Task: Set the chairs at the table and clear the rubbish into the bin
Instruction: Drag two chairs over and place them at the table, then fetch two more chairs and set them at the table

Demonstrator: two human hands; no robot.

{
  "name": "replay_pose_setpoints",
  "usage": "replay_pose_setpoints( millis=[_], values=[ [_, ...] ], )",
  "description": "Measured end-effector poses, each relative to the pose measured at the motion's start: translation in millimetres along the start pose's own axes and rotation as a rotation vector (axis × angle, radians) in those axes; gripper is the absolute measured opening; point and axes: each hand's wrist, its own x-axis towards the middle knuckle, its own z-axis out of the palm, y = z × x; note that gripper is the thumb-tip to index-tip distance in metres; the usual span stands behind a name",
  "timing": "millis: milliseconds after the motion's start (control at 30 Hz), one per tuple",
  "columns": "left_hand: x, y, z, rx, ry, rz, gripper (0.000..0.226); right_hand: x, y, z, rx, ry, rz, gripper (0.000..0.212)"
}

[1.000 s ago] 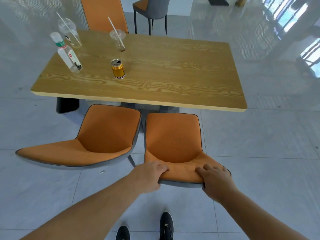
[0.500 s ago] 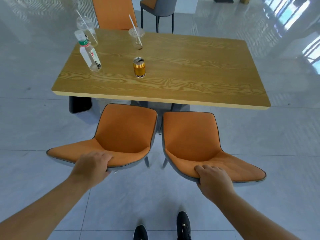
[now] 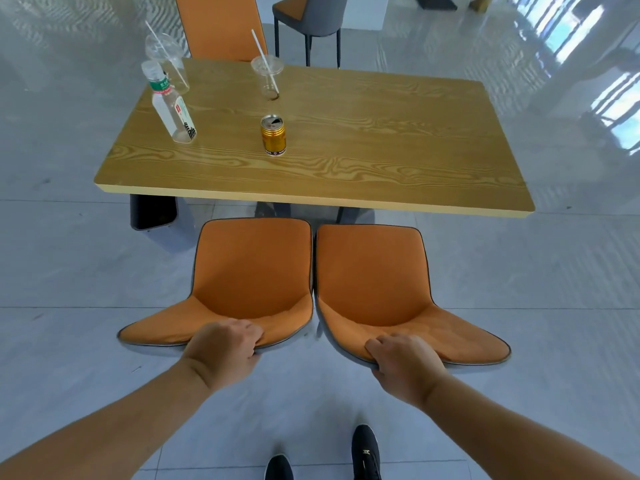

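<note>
Two orange chairs stand side by side, facing the near long edge of the wooden table (image 3: pixel 363 157). My left hand (image 3: pixel 225 351) grips the top of the left chair's (image 3: pixel 249 271) backrest. My right hand (image 3: pixel 405 362) grips the backrest top of the right chair (image 3: pixel 374 275). On the table's left half stand a gold can (image 3: pixel 273 135), a clear plastic bottle (image 3: pixel 171 105) with a green label, and two clear cups with straws, one at the far left corner (image 3: pixel 166 60) and one further right (image 3: pixel 268 76).
A third orange chair (image 3: pixel 221 26) stands at the table's far side, and a grey chair (image 3: pixel 308 19) further back. A dark table leg (image 3: pixel 152 213) shows under the left end. My shoes (image 3: pixel 365 452) are on the glossy tiled floor.
My left hand left the right chair's backrest and took hold of the left chair's backrest. The left chair has turned to sit parallel with and close against the right one.
</note>
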Motion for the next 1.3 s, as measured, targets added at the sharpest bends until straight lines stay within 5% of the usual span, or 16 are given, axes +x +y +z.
replay_pose_setpoints(
  millis=[200,367,500,767,1000,1300],
  values=[
    [5,6,-4,0.053,-0.156,-0.076,0.039,-3,5,0,-0.004,-0.002,0.034,0.018],
    [46,26,-43,-0.082,-0.319,-0.360,0.086,5,3,-47,0.153,-0.059,0.278,0.077],
    [109,60,-103,-0.013,-0.175,-0.333,0.101,-8,35,-120,0.226,0.345,0.415,0.086],
    [269,198,-253,0.074,0.129,-0.177,0.107,-103,173,-288,0.045,0.610,0.464,0.101],
    [394,377,-322,0.087,0.328,-0.099,0.102,-231,343,-369,-0.048,0.767,0.485,0.102],
    [546,558,-357,0.067,0.359,-0.026,0.101,-338,546,-426,-0.084,0.783,0.587,0.099]
  ],
)
